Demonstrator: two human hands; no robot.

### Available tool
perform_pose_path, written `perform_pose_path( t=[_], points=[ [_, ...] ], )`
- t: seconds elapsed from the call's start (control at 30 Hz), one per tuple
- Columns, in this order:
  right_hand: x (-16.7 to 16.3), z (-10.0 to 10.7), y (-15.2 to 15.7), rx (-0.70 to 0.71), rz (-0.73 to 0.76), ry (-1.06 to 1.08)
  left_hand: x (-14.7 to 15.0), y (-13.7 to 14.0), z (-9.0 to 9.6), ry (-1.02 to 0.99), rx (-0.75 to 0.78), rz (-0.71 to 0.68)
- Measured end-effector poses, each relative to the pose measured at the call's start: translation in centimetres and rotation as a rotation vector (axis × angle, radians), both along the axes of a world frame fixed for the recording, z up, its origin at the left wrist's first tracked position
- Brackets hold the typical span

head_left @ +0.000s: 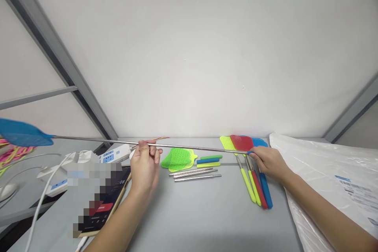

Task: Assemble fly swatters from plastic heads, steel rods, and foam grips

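Observation:
A blue fly swatter [26, 132] with a long, extended metal rod spans the view, its paddle at the far left. My left hand [145, 165] pinches the rod near its middle. At the other end, my right hand [267, 161] is closed round the blue handle, most of which the fingers hide. Behind and below the rod lie loose green swatter heads [178, 159], coloured grip sleeves [208, 160] and several thin metal rods [196, 175]. Under my right hand lie whole swatters [255, 189] with yellow, red and blue handles.
A white plastic mailing bag [321, 173] covers the right side of the table. At the left are a phone [103, 208], white power strips [115, 153] and a white cable [39, 204]. The white wall [189, 55] rises behind the grey tabletop [212, 216].

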State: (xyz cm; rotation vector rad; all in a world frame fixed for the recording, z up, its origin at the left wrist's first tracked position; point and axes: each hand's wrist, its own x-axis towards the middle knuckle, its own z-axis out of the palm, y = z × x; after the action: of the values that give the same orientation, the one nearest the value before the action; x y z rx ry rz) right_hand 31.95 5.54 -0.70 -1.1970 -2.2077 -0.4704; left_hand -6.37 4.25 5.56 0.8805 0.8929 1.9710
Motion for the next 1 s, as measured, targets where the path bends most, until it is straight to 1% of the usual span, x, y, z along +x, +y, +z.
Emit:
perform_pose_path(
  t=[0.1,0.3,0.4,0.5,0.67,0.83,1.0],
  points=[
    [0.3,0.1,-0.1,-0.018,-0.027,-0.002,0.4,-0.2,0.1,0.018,0.006,-0.005],
    [-0.4,0.2,-0.2,0.025,-0.03,-0.025,0.8,-0.6,-0.1,0.062,-0.018,-0.033],
    [-0.8,0.0,-0.4,0.075,-0.061,-0.043,0.8,-0.5,-0.5,0.076,-0.039,-0.034],
    [-0.5,-0.3,-0.5,0.107,-0.058,-0.056,0.8,-0.6,-0.8,0.072,-0.044,-0.09],
    [0.1,-0.9,-0.1,0.103,-0.031,-0.05,1.2,-0.9,-1.1,0.046,-0.035,-0.218],
    [0.9,-1.0,0.2,0.134,-0.018,-0.048,2.0,-1.4,-1.5,0.093,-0.126,-0.314],
    [2.3,-0.8,0.2,0.222,-0.066,-0.075,3.1,-1.9,-2.7,0.13,-0.218,-0.347]
  ],
)
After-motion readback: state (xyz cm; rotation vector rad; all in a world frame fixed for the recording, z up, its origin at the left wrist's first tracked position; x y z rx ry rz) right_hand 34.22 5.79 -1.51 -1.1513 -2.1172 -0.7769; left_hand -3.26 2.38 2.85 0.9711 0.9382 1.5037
